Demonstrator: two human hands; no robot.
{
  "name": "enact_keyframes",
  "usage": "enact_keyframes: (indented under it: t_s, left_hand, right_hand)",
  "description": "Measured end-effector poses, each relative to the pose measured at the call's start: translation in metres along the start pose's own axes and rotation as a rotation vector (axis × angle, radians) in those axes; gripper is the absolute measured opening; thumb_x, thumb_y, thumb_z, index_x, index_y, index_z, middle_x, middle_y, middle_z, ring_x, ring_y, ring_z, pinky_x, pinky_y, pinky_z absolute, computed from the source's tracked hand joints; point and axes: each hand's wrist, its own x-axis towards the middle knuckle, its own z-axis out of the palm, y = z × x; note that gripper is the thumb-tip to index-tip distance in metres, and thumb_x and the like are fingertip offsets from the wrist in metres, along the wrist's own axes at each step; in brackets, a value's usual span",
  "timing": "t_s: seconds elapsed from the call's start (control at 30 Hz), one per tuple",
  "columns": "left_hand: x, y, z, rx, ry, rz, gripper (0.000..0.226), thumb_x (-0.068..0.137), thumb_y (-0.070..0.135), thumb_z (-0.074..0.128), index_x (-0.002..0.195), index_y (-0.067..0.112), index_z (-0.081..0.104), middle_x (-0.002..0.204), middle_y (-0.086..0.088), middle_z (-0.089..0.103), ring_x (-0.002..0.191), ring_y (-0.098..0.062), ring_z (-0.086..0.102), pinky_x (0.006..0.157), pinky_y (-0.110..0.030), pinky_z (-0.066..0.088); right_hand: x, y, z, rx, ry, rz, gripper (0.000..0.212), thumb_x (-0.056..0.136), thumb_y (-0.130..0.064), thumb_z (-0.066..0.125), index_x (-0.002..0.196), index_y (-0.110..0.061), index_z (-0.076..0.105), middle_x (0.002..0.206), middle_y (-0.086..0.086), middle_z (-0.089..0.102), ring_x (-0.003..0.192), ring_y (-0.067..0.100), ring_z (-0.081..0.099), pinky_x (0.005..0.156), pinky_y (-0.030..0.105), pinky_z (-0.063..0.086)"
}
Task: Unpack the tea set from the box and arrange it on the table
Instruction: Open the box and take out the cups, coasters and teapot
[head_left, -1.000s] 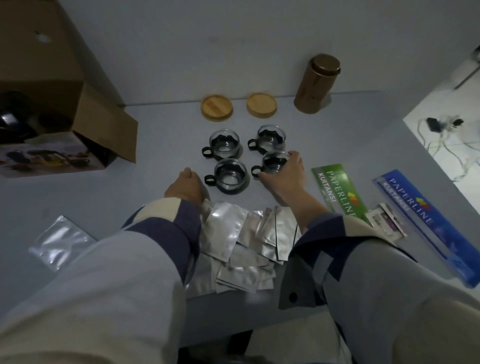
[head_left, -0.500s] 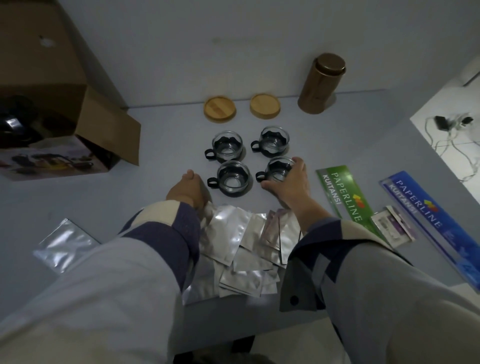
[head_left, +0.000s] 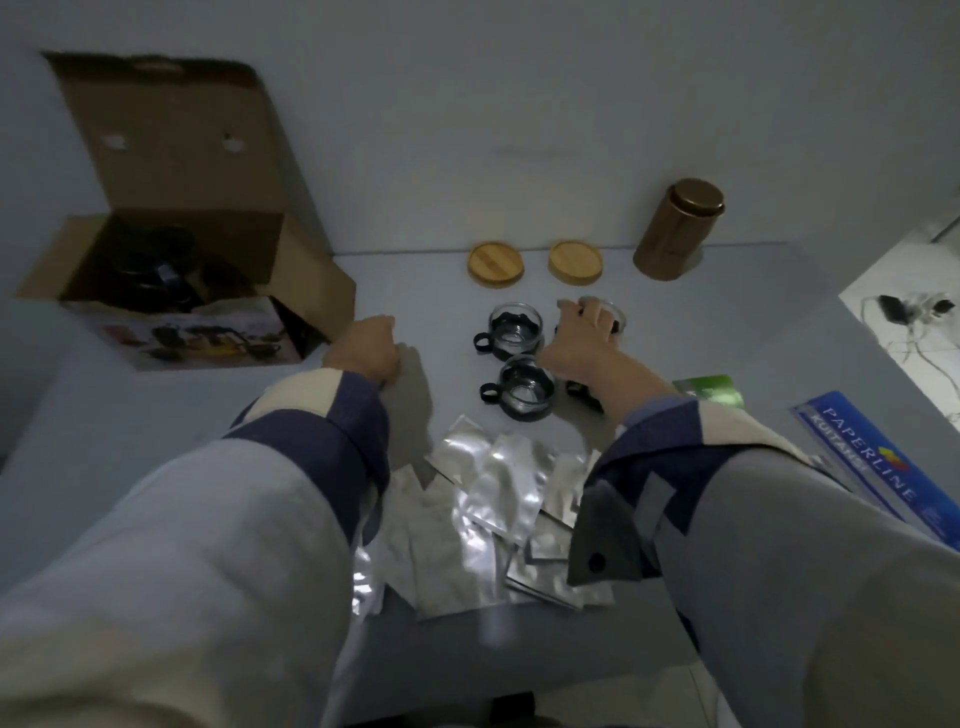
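1. Head view, hands: right hand (head_left: 582, 338) draped over the far-right clear glass cup in a black plastic holder (head_left: 605, 312), fingers curled round its rim; whether gripping or only resting, cannot tell. Left hand (head_left: 366, 345) knuckles-down on the pale grey tabletop (head_left: 156, 415), loosely fisted, holding nothing visible, just beside the open brown cardboard box (head_left: 171, 270) at the left edge.
2. Task things: two more glass cups plain to see, one (head_left: 511, 330) far-left of the cluster, one (head_left: 522, 392) nearer; a fourth mostly hidden under the right wrist. Dark glossy rounded piece (head_left: 150, 265), probably the teapot, not yet out of the box.
3. Risks, as a judgement: hidden cup likely to be knocked by the wrist or sleeve on any sideways drag; cups close together, so clinking or chipping possible; smooth glass prone to slipping from a top-down hold.
4. Materials elsewhere: two round bamboo lids (head_left: 496, 264), flat and matte, toward the far edge; bronze metal cylinder canister (head_left: 678, 228) upright beside them; crinkled silver foil pouches (head_left: 493, 499) heaped at the near edge, slippery under a sleeve; blue printed booklet (head_left: 878, 467) by the right edge.
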Motion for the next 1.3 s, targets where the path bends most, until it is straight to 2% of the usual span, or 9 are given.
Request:
enact_keyframes:
  t_s: [0.13,0.33,0.57,0.63,0.77,0.87,0.97,1.1,1.3]
  left_hand:
    - [-0.006,-0.038,-0.042,-0.042,0.186,-0.036,0.032,0.098,0.011,0.045,0.126,0.001,0.055,0.123,-0.019,0.059,0.115,-0.035,0.057,0.096,-0.041,0.047]
    - [-0.014,-0.120,-0.086,-0.085,0.499,-0.130,0.049,0.092,0.015,0.053,0.139,0.010,0.044,0.142,-0.012,0.045,0.131,-0.028,0.043,0.106,-0.044,0.040]
    - [-0.005,-0.208,-0.103,0.001,0.377,-0.255,0.068,0.096,0.023,0.046,0.152,0.000,0.013,0.160,-0.016,0.011,0.148,-0.031,0.012,0.122,-0.043,0.016]
    - [-0.002,-0.221,-0.101,-0.043,0.364,-0.275,0.068,0.098,0.026,0.044,0.152,0.001,0.012,0.161,-0.014,0.009,0.149,-0.030,0.011,0.122,-0.042,0.016]
    - [-0.001,-0.233,-0.091,0.030,0.420,-0.250,0.067,0.098,0.031,0.041,0.152,0.001,0.016,0.159,-0.016,0.017,0.147,-0.030,0.018,0.122,-0.040,0.017]
    - [-0.003,-0.235,-0.086,0.081,0.462,-0.250,0.067,0.097,0.035,0.039,0.152,0.002,0.017,0.159,-0.015,0.019,0.147,-0.029,0.020,0.120,-0.039,0.018]
    - [0.002,-0.241,-0.087,0.144,0.450,-0.251,0.068,0.095,0.039,0.038,0.150,0.002,0.024,0.158,-0.014,0.021,0.146,-0.028,0.021,0.121,-0.040,0.019]
    - [0.005,-0.240,-0.090,0.191,0.390,-0.276,0.066,0.095,0.041,0.036,0.147,0.002,0.031,0.159,-0.013,0.021,0.147,-0.027,0.019,0.121,-0.040,0.017]
    - [0.001,-0.234,-0.095,0.216,0.303,-0.306,0.069,0.099,0.042,0.030,0.152,0.001,0.016,0.161,-0.013,0.012,0.150,-0.027,0.011,0.123,-0.039,0.012]
  right_hand:
    - [0.003,-0.072,0.005,-0.002,0.001,-0.140,0.077,0.089,-0.027,0.058,0.150,-0.011,0.016,0.157,0.013,0.008,0.143,0.035,0.011,0.115,0.048,0.024]
    - [0.003,-0.189,0.025,0.124,0.039,-0.400,0.060,0.092,-0.020,0.053,0.147,-0.008,0.031,0.147,0.016,0.033,0.136,0.034,0.033,0.110,0.037,0.032]
    - [0.002,-0.306,0.060,0.103,0.069,-0.642,0.042,0.092,-0.025,0.055,0.133,-0.018,0.053,0.139,0.008,0.047,0.129,0.026,0.045,0.107,0.036,0.040]
    - [0.004,-0.331,0.069,0.123,-0.031,-0.605,0.037,0.093,-0.028,0.056,0.128,-0.014,0.056,0.131,0.008,0.055,0.120,0.025,0.053,0.096,0.033,0.045]
    - [0.012,-0.369,0.088,0.102,-0.229,-0.477,0.032,0.094,-0.041,0.054,0.095,-0.009,0.058,0.082,0.003,0.057,0.085,0.023,0.056,0.061,0.028,0.042]
    - [0.016,-0.386,0.099,0.079,-0.274,-0.407,0.039,0.095,-0.043,0.051,0.109,-0.007,0.058,0.092,0.006,0.054,0.083,0.021,0.051,0.065,0.029,0.039]
    - [0.016,-0.395,0.102,0.098,-0.321,-0.368,0.033,0.098,-0.039,0.047,0.107,-0.008,0.057,0.094,0.007,0.054,0.082,0.021,0.051,0.051,0.027,0.033]
    - [0.015,-0.394,0.100,0.125,-0.291,-0.323,0.032,0.099,-0.033,0.046,0.112,-0.006,0.057,0.094,0.007,0.054,0.069,0.017,0.049,0.049,0.025,0.032]
    - [0.012,-0.376,0.076,0.177,-0.178,-0.285,0.030,0.098,-0.033,0.049,0.109,-0.007,0.059,0.088,0.004,0.058,0.079,0.018,0.058,0.068,0.028,0.045]
